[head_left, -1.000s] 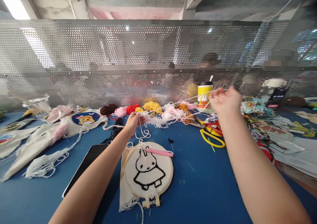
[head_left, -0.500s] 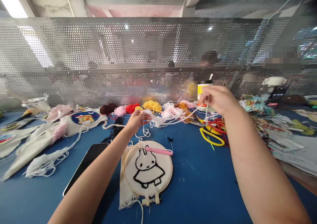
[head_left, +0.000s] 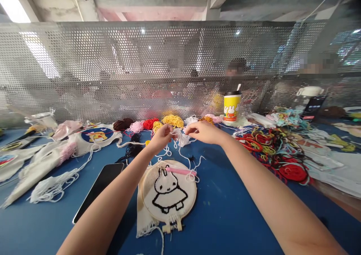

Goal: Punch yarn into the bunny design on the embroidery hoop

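Observation:
My left hand [head_left: 163,136] pinches a bundle of white yarn [head_left: 183,139] above the far edge of the embroidery hoop. From the right, my right hand [head_left: 202,132] closes its fingertips on the same yarn. Loose white strands hang from it onto the hoop [head_left: 195,200]. The hoop holds white cloth [head_left: 169,198] with a black-outlined rabbit in a dress. A pink punch needle [head_left: 181,171] lies across the upper part of the cloth, with white yarn looped over its right end.
A phone [head_left: 98,191] lies under my left forearm. Coloured yarn piles [head_left: 173,120] line the back. A yellow cup [head_left: 231,106] stands behind my right hand, tangled yarn [head_left: 270,146] to the right. Another embroidery [head_left: 97,134] is at left.
My right hand has come left and down to my left hand, bringing the stretched white yarn together. More strands now fall over the hoop's right top. The cup is fully visible.

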Tool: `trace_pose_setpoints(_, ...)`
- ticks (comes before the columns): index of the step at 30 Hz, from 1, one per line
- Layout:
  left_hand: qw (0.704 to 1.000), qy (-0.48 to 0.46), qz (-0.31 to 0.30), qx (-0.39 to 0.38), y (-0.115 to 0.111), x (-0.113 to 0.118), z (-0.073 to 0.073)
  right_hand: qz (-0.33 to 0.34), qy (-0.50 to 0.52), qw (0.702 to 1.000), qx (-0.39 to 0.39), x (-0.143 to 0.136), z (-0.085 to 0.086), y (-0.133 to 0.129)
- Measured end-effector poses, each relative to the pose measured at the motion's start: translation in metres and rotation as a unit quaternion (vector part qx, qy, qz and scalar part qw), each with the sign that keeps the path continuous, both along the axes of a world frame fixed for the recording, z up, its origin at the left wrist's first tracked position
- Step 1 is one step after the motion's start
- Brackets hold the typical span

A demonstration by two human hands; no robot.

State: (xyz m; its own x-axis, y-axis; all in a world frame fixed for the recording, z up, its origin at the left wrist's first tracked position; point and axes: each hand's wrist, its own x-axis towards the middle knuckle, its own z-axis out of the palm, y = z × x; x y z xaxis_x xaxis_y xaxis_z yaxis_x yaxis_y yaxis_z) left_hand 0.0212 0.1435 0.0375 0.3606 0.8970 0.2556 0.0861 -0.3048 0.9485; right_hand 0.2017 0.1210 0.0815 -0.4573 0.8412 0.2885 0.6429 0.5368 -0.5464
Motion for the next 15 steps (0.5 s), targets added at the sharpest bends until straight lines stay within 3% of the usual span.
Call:
trace_pose_setpoints(8,0.998,0.052,-0.009,0.036,-0.001,0.000,0.000,0.013,0.058,0.996,0.068,-0.021,-0.030,0.014)
trace_pose_setpoints(15,0.986,0.150,0.037,0.057,0.010,-0.005,-0.006,-0.046,0.082,0.990,0.106,-0.020,-0.027,0.012)
